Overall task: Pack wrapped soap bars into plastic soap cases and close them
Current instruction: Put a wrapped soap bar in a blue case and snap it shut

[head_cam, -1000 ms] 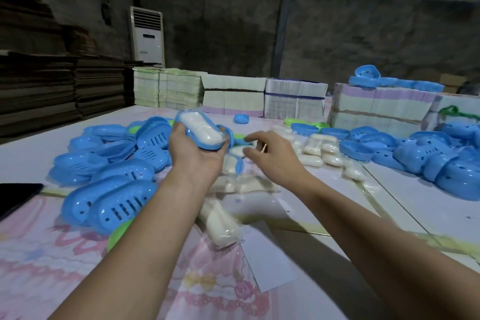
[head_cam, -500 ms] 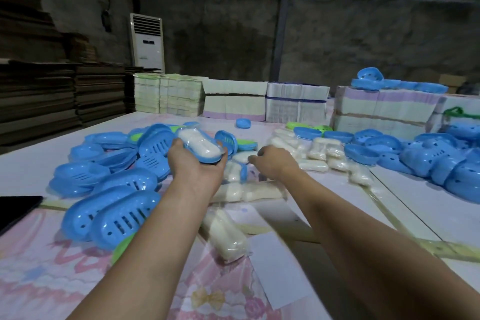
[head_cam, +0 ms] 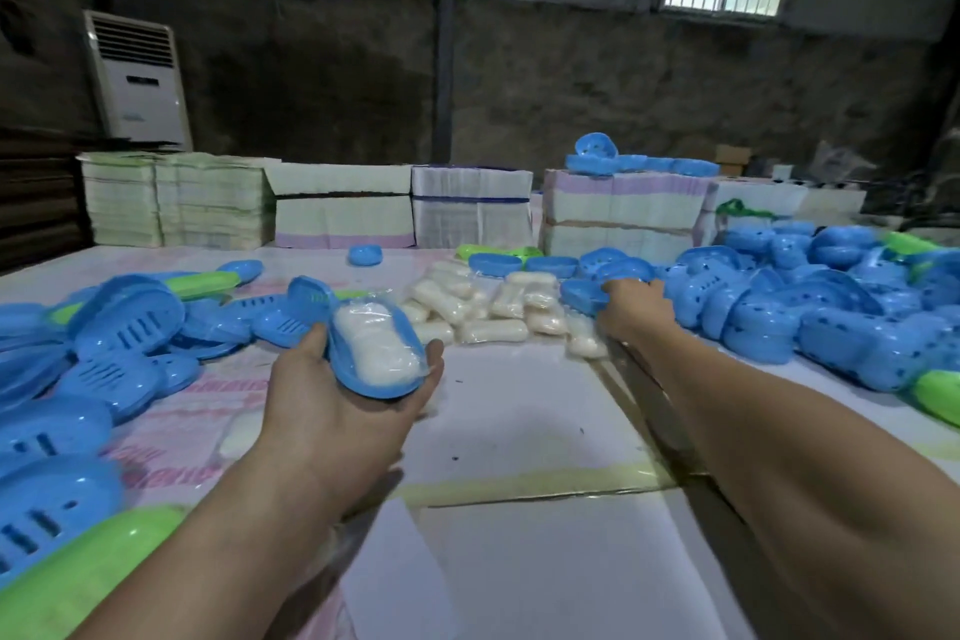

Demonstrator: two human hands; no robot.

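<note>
A wrapped soap bar lies in a blue case half that the left hand cradles from beneath, fingers curled up round its rim, held above the table near the middle of the view. This case looks loaded but not closed: no lid sits on it. The right hand reaches out to the far right and its fingers curl over a blue cover half at the edge of the heap of blue covers, apparently gripping it, though blur hides the exact hold. Judging from this, fitting the lid is the step at hand.

Much work seems left: a cluster of loose wrapped soaps lies between the hands, slotted blue trays spread to the left, and no finished, closed case can be told apart for certain.

Bare white tabletop lies directly before the person, giving room to bring the halves together. Piles crowd both sides, and stacked paper bundles wall off the far edge.
</note>
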